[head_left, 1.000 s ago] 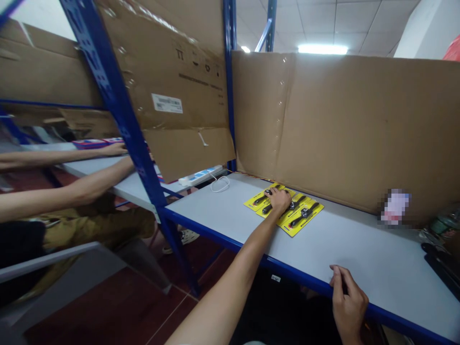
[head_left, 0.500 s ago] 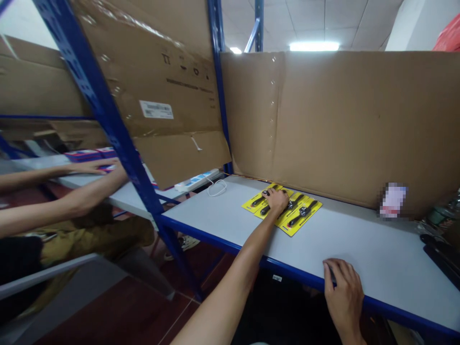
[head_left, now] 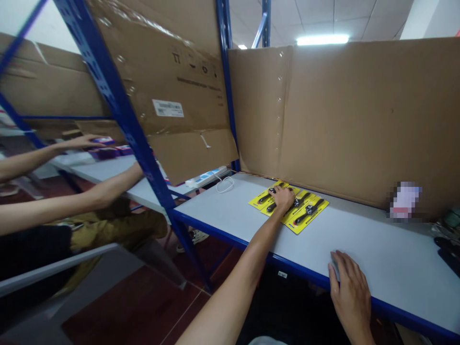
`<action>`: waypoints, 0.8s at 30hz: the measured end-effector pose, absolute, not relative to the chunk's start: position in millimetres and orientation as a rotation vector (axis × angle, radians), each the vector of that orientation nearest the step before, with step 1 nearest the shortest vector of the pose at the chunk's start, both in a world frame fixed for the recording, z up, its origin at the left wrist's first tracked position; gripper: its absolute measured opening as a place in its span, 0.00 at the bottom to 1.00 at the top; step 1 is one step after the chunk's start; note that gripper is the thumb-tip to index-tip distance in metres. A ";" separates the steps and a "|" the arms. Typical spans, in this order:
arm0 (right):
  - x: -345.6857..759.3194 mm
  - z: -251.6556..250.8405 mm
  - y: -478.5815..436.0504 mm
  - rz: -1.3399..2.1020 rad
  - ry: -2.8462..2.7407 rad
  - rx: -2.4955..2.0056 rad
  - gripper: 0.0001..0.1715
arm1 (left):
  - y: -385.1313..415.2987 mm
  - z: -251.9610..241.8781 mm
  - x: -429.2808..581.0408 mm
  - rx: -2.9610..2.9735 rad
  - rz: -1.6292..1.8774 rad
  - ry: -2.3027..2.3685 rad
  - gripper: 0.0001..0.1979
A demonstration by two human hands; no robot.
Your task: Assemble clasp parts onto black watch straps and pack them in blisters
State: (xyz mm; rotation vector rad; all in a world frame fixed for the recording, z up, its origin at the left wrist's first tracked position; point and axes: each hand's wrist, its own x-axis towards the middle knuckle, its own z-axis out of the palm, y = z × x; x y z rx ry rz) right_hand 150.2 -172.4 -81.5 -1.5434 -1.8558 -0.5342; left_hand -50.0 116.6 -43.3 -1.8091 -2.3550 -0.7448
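Resting on yellow cards (head_left: pixel 305 213), left hand (head_left: pixel 283 197) hides its fingers' state; right hand (head_left: pixel 350 292) lies flat, fingers spread.

The grey-white table (head_left: pixel 362 249) with a blue near edge carries a fan of yellow cards (head_left: pixel 316 216), each with black tools on it, lying flat by its far edge, just in front of the cardboard wall (head_left: pixel 341 120) that stands along that edge. A looped white cable (head_left: pixel 225 184) lies at the far left corner, and dark items (head_left: pixel 448 247), too cut off to identify, sit at the right end.
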 end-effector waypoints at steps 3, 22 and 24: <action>150.8 -82.2 -172.3 -0.512 -1.832 -1.558 0.30 | 117.3 -44.2 -50.4 -1.814 -0.749 -2.356 0.25; 149.3 -80.1 -173.3 -0.484 -1.851 -1.584 0.30 | 119.3 -51.2 -101.7 -2.071 -0.477 -2.174 0.24; 148.8 -80.2 -173.8 -0.486 -1.832 -1.603 0.31 | 120.2 -50.9 -111.3 -2.088 -0.461 -2.172 0.25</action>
